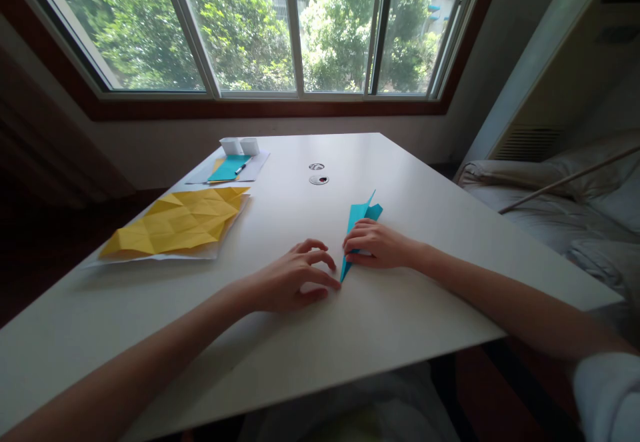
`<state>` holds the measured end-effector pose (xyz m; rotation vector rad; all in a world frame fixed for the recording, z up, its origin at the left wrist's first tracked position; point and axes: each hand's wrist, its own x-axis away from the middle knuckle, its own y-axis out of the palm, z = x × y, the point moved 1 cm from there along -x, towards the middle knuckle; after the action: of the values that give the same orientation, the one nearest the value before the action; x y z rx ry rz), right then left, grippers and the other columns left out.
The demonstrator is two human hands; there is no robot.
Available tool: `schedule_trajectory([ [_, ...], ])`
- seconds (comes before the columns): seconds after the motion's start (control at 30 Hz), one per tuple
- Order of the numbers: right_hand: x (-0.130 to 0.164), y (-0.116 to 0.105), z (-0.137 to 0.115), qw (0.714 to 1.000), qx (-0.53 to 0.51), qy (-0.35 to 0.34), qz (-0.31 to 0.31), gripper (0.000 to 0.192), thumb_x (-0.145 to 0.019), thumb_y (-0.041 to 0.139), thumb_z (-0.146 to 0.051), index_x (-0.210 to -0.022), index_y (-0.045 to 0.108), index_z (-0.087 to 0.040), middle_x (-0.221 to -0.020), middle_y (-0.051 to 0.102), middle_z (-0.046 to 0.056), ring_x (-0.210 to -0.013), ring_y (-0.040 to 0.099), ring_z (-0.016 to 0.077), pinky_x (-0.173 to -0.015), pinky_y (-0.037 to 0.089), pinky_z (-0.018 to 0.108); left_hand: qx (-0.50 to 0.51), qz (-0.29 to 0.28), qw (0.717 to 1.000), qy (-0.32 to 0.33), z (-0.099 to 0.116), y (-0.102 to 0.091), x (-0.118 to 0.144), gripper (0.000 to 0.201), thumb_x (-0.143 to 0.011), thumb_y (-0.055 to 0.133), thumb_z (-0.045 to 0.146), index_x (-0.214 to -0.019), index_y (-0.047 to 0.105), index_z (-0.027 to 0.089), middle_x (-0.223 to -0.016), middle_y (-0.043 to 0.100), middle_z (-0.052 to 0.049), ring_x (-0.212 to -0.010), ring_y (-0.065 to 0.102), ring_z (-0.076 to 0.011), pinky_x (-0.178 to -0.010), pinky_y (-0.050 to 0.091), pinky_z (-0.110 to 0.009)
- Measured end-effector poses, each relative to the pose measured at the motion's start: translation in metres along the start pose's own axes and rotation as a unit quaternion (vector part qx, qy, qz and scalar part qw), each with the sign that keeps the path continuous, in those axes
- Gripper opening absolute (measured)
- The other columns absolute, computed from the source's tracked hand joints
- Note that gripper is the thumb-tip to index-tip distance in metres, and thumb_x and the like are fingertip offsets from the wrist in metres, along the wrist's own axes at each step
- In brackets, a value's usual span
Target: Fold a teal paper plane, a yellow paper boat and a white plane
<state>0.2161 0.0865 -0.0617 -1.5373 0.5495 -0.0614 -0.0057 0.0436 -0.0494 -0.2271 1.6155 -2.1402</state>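
A folded blue paper (356,214) with a narrow pointed end toward me lies on the white table, some flaps standing up at its far end. My right hand (376,243) rests over its middle, fingers curled on the paper and holding it against the tabletop. Just to the left is my left hand (299,275), palm down with the fingers apart. Its index fingertip is at the paper's near point, seemingly touching it; nothing is held in that hand. The underside of the paper is hidden.
A creased yellow paper (183,219) lies on white sheets at the left. Farther back are blue and yellow sheets, a pen (243,166) and two small white paper boxes (231,146). Two round discs (319,180) are set mid-table. A sofa (550,195) stands at the right.
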Motion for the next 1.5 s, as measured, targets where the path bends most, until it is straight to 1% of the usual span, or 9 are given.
schedule_trajectory([
  [0.1, -0.001, 0.001, 0.001, 1.000, -0.005, 0.001, 0.003, 0.024, -0.089, 0.044, -0.033, -0.085, 0.062, -0.017, -0.085, 0.066, 0.006, -0.080, 0.055, 0.0161, -0.083, 0.036, 0.032, 0.019, 0.029, 0.999, -0.012, -0.001, 0.005, -0.003, 0.021, -0.083, 0.054, 0.027, -0.101, 0.063, 0.025, -0.105, 0.060, -0.006, -0.110, 0.042, -0.0220, -0.097, 0.036, -0.035],
  [0.17, -0.002, 0.001, 0.001, 1.000, -0.009, 0.004, 0.005, 0.024, -0.089, 0.045, -0.033, -0.085, 0.063, -0.017, -0.084, 0.066, 0.005, -0.080, 0.055, 0.0161, -0.082, 0.036, 0.032, 0.011, 0.049, 0.999, -0.019, -0.001, 0.010, -0.004, 0.024, -0.083, 0.052, 0.028, -0.106, 0.060, 0.022, -0.106, 0.060, -0.007, -0.109, 0.043, -0.0219, -0.096, 0.036, -0.036],
  [0.37, -0.003, 0.000, 0.003, 1.000, -0.005, 0.005, -0.001, 0.025, -0.089, 0.045, -0.034, -0.086, 0.063, -0.018, -0.082, 0.066, 0.005, -0.079, 0.055, 0.0161, -0.081, 0.035, 0.031, -0.039, 0.061, 0.997, -0.011, -0.002, 0.015, -0.005, 0.026, -0.085, 0.050, 0.026, -0.109, 0.059, 0.023, -0.106, 0.060, -0.007, -0.109, 0.044, -0.0223, -0.096, 0.035, -0.036],
  [0.6, -0.005, 0.003, 0.003, 1.000, -0.001, 0.018, -0.004, 0.023, -0.088, 0.048, -0.035, -0.086, 0.063, -0.018, -0.082, 0.065, 0.004, -0.080, 0.056, 0.0160, -0.081, 0.035, 0.031, -0.076, 0.047, 0.996, -0.002, 0.000, 0.012, -0.006, 0.019, -0.085, 0.049, 0.023, -0.098, 0.063, 0.024, -0.103, 0.063, -0.004, -0.112, 0.043, -0.0233, -0.095, 0.033, -0.037],
  [0.93, -0.004, 0.006, 0.008, 0.999, -0.024, 0.029, 0.006, 0.019, -0.089, 0.047, -0.030, -0.086, 0.062, -0.019, -0.087, 0.066, 0.002, -0.082, 0.057, 0.0146, -0.083, 0.034, 0.030, -0.067, 0.034, 0.997, 0.007, 0.001, 0.008, -0.004, 0.020, -0.085, 0.047, 0.020, -0.098, 0.062, 0.022, -0.104, 0.066, -0.002, -0.117, 0.041, -0.0227, -0.096, 0.030, -0.035],
  [1.0, -0.004, 0.006, 0.009, 0.999, -0.027, 0.030, 0.008, 0.018, -0.089, 0.047, -0.030, -0.086, 0.062, -0.019, -0.087, 0.066, 0.002, -0.083, 0.057, 0.0143, -0.083, 0.033, 0.030, -0.061, 0.042, 0.997, 0.002, 0.001, 0.008, -0.003, 0.020, -0.085, 0.047, 0.020, -0.097, 0.062, 0.022, -0.102, 0.066, -0.002, -0.116, 0.043, -0.0219, -0.096, 0.030, -0.035],
  [1.13, -0.004, 0.007, 0.011, 0.999, -0.040, 0.023, 0.012, 0.017, -0.089, 0.047, -0.028, -0.087, 0.062, -0.020, -0.088, 0.066, 0.001, -0.083, 0.057, 0.0136, -0.084, 0.033, 0.030, -0.061, 0.065, 0.996, -0.014, 0.001, 0.008, -0.003, 0.024, -0.085, 0.047, 0.023, -0.105, 0.061, 0.023, -0.102, 0.067, -0.003, -0.114, 0.046, -0.0213, -0.094, 0.030, -0.035],
  [1.27, -0.003, 0.008, 0.012, 0.999, -0.038, 0.018, 0.012, 0.017, -0.089, 0.047, -0.027, -0.087, 0.062, -0.019, -0.088, 0.066, 0.002, -0.083, 0.057, 0.0142, -0.084, 0.033, 0.030, -0.069, 0.045, 0.997, 0.004, 0.004, 0.006, -0.004, 0.024, -0.086, 0.045, 0.019, -0.101, 0.063, 0.025, -0.099, 0.069, 0.001, -0.114, 0.046, -0.0204, -0.092, 0.028, -0.035],
  [1.5, -0.003, 0.008, 0.009, 1.000, -0.019, 0.024, 0.008, 0.021, -0.091, 0.042, -0.024, -0.085, 0.061, -0.019, -0.087, 0.066, 0.003, -0.081, 0.057, 0.0153, -0.082, 0.033, 0.031, -0.071, 0.028, 0.997, 0.000, 0.008, 0.001, -0.005, 0.020, -0.085, 0.046, 0.019, -0.094, 0.064, 0.025, -0.099, 0.069, 0.002, -0.108, 0.052, -0.0188, -0.088, 0.028, -0.034],
])
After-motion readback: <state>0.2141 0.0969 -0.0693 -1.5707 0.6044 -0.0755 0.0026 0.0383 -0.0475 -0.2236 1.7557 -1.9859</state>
